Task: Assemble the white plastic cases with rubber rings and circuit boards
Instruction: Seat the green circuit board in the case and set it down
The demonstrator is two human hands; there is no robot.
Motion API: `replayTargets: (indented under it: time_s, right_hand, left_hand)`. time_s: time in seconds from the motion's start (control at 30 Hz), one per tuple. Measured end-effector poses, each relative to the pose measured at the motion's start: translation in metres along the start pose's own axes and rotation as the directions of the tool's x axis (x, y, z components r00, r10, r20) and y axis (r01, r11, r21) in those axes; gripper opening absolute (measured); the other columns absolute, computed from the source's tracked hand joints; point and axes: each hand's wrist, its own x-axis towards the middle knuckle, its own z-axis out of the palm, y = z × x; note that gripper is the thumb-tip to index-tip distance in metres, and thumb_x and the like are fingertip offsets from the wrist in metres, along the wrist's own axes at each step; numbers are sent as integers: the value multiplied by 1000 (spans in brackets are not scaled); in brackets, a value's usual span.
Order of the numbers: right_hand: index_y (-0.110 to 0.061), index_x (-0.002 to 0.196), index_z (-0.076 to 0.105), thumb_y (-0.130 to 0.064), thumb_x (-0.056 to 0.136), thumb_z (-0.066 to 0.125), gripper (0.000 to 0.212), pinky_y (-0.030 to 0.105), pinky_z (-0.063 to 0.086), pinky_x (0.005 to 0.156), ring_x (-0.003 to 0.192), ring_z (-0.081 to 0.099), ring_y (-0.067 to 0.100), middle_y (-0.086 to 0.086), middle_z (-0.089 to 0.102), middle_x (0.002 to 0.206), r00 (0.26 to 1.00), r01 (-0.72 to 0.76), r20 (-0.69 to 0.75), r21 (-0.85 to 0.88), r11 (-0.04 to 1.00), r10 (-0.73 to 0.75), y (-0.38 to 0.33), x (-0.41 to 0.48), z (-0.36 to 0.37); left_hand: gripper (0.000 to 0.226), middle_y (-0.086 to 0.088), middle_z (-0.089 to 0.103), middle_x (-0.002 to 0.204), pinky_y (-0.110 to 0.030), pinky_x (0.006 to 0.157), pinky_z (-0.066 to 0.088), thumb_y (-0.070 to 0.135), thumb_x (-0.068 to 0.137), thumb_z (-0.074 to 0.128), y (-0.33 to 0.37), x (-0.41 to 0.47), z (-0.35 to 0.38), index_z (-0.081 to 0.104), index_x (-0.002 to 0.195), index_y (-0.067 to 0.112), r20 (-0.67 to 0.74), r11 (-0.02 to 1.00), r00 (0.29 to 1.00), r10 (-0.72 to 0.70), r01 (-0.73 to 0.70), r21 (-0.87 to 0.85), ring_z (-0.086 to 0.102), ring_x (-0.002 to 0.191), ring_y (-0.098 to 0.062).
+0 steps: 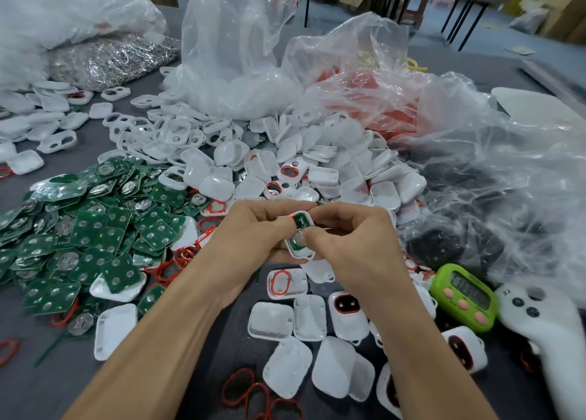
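Head view: my left hand [257,229] and right hand [352,235] both curl their fingers around one white case [299,245] with a green circuit board [299,228] seated inside, held above the near table [79,384], centre.

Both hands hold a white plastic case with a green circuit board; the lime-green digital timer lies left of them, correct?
No: the head view shows the lime-green digital timer right of the left hand and right hand, which hold the white plastic case with its green circuit board.
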Motion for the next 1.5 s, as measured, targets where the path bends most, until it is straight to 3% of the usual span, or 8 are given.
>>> replayTargets:
  time_s: [0.2, 0.43, 0.6, 0.87, 1.03, 1.17, 1.33, 1.5]
  right_hand:
    - [-23, 90, 81, -12, 83, 76, 15, 31, 62, 76, 81, 76, 13, -6, 79, 84, 998, -28, 65, 92, 995, 22, -2, 2, -4]
    - [-36, 80, 78, -10, 84, 71, 27, 11, 51, 65, 72, 68, -5, -23, 74, 75, 935, 28, -331, -285, 958, -126, -12, 21, -51]
    - [-36, 99, 79, -4, 83, 68, 37, 18, 45, 78, 79, 58, 1, -13, 70, 97, 996, -68, -92, -672, 737, 8, -30, 38, -61]
    - [-37, 99, 77, -12, 85, 68, 31, 1, 38, 57, 87, 61, -2, -15, 68, 95, 999, -12, 16, -648, 762, 29, -31, 31, -48]
    - [-37, 114, 76, -16, 82, 74, 38, 19, 42, 77, 83, 54, 8, -16, 56, 86, 993, 105, 117, -713, 693, -30, -38, 27, -24]
    - [-39, 124, 69, -16, 84, 73, 46, 37, 55, 93, 111, 60, 25, 1, 65, 122, 982, 160, 190, -847, 507, 7, -37, 27, -11]
    - [-32, 108, 78, -4, 78, 79, 41, 6, 47, 81, 87, 63, -12, -25, 73, 91, 982, 189, 56, -384, 904, -182, -30, 16, -27]
    - [-19, 109, 78, 19, 80, 70, 48, 22, 57, 86, 103, 75, 15, 0, 79, 107, 980, 78, 154, 289, 954, -127, -16, -2, -18]
  left_hand:
    - [36, -18, 79, 97, -30, 66, 63, -15, 88, 61, 2, 2, -3, 78, 110, 9, -71, 1000, 997, -11, 11, -8, 77, 84, -26]
    - [33, -12, 77, 77, -26, 51, 59, -20, 88, 59, 12, 2, -10, 77, 96, 5, -245, 997, 970, 1, -20, -75, 73, 62, -17]
    - [32, -15, 76, 77, -28, 51, 59, -21, 87, 59, 15, -1, -12, 77, 94, 4, -216, 996, 976, -21, 2, -85, 72, 62, -19]
    - [39, -14, 79, 87, -24, 55, 59, -12, 90, 60, 15, 2, -17, 84, 82, 18, -207, 995, 978, -2, -19, -100, 73, 66, -17]
    - [35, -16, 79, 91, -24, 56, 59, -10, 89, 63, 16, 1, -19, 84, 84, 17, -208, 995, 978, -11, -11, -103, 75, 70, -18]
    - [33, -16, 79, 91, -24, 56, 59, -10, 88, 64, 17, 1, -19, 83, 85, 17, -220, 994, 975, -23, -1, -110, 74, 68, -17]
    - [31, -14, 79, 90, -24, 56, 59, -11, 89, 64, 17, 1, -17, 82, 88, 15, -228, 992, 974, -18, -10, -124, 73, 68, -15]
    - [26, -15, 79, 92, -26, 61, 60, -11, 89, 65, 16, 1, -11, 79, 99, 9, -227, 991, 974, -17, -13, -132, 74, 75, -19]
